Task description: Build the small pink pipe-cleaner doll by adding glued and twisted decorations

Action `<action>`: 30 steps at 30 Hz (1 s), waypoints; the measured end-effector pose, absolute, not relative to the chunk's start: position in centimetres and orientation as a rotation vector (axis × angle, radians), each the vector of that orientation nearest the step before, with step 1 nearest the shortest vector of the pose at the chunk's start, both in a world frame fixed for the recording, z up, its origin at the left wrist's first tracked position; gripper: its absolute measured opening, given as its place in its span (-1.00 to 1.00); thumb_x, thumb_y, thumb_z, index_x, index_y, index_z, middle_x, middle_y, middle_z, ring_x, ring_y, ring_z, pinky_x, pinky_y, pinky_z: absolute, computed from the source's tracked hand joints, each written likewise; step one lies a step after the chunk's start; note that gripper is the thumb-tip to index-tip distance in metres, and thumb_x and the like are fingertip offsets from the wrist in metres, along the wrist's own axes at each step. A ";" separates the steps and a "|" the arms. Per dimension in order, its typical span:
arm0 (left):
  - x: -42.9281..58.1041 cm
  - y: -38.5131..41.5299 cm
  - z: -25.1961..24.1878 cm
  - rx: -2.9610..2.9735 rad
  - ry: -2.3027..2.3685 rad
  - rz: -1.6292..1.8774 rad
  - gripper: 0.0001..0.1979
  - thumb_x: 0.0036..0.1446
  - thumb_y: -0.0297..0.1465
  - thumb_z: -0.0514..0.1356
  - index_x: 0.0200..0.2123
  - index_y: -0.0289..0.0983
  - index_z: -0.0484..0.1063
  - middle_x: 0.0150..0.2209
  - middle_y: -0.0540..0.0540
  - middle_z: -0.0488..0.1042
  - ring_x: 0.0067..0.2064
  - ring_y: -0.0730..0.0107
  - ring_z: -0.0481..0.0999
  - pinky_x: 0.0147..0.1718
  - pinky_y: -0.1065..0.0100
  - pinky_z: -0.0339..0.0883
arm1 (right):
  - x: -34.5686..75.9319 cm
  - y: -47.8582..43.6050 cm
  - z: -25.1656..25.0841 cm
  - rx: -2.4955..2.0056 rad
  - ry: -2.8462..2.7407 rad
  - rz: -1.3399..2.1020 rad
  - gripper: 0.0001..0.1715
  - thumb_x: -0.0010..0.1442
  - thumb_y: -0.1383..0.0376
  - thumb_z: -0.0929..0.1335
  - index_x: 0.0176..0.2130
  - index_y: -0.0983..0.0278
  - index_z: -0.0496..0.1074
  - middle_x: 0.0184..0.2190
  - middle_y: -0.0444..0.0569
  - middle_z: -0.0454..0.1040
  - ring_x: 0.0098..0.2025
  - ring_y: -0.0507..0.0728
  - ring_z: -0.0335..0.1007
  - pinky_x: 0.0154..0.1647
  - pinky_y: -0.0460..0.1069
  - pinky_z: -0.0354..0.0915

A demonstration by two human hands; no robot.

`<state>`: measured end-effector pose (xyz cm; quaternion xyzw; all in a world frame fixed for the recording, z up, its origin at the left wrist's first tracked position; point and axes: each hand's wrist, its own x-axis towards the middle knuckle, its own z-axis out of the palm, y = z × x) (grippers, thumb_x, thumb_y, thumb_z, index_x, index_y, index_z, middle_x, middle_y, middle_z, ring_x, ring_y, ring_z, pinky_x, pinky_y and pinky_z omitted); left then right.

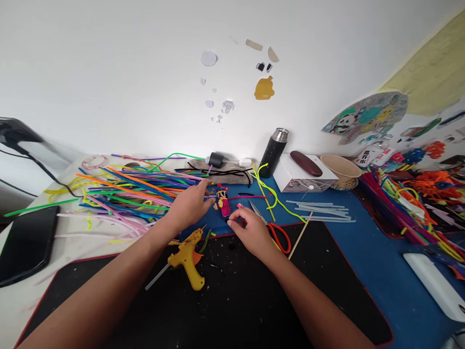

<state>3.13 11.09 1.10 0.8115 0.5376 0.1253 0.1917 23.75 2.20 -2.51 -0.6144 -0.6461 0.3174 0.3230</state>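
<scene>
My left hand [191, 206] is stretched over the right end of a pile of coloured pipe cleaners [134, 186], its thumb and forefinger apart. Just right of its fingertips lies a small pink, yellow and black figure [223, 202]. My right hand [251, 230] is beside the figure's lower end, with thumb and forefinger pinched together. A tiny dark bit shows at those fingertips, too small to name. Next to my right hand lie red-handled scissors [280, 237]. A yellow glue gun [189, 257] with a clear glue stick in it rests on the black mat [232, 305].
At the back stand a black flask [274, 152], a white drawer box [305, 177] and a bowl [341, 167]. Clear glue sticks [323, 212] and a wooden stick [301, 235] lie to the right. A phone [27, 245] lies left, more pipe cleaners [395, 203] far right.
</scene>
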 end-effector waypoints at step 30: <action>0.8 8.6 1.2 2.094 1.333 0.550 -0.56 0.26 -0.21 0.12 0.17 -0.17 0.43 -0.20 -0.11 0.65 -0.22 0.10 0.63 -0.24 0.22 0.40 | 21.5 5.6 -2.8 -1.713 -1.703 0.802 -0.92 0.22 0.38 0.46 -0.32 0.19 0.57 -0.18 -0.07 0.55 -0.23 0.13 0.47 -0.11 0.02 0.32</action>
